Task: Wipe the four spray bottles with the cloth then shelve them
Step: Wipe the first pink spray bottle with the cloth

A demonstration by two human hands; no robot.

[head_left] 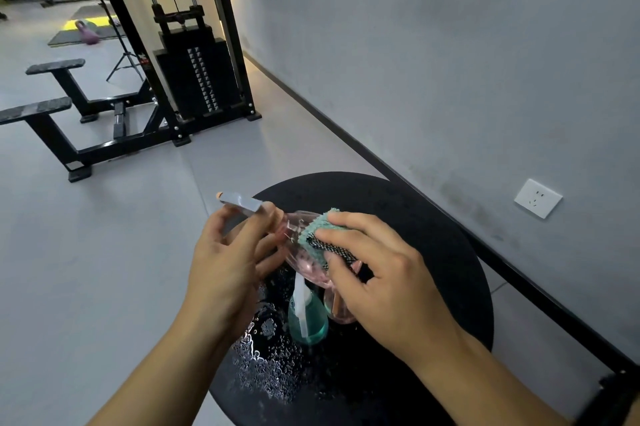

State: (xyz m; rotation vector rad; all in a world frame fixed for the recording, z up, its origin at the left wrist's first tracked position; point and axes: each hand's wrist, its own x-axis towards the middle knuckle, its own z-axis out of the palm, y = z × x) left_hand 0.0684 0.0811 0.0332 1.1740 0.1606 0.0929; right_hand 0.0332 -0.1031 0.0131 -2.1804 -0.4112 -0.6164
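Note:
My left hand (228,259) holds a clear pink spray bottle (298,228) by its neck, tilted on its side over a round black table (433,238); the grey spray head (240,202) points left. My right hand (377,270) presses a teal cloth (317,235) with a checkered black-and-white edge against the bottle's body. Below the hands, a teal spray bottle (308,320) with a white head stands on the table. Beside it on the right stands another pink bottle (341,311), mostly hidden by my right hand.
Water droplets (266,363) cover the table's left part. A grey wall with a white socket (538,198) and black baseboard runs along the right. A black cable weight machine (197,76) and low benches (52,110) stand on the grey floor at the far left.

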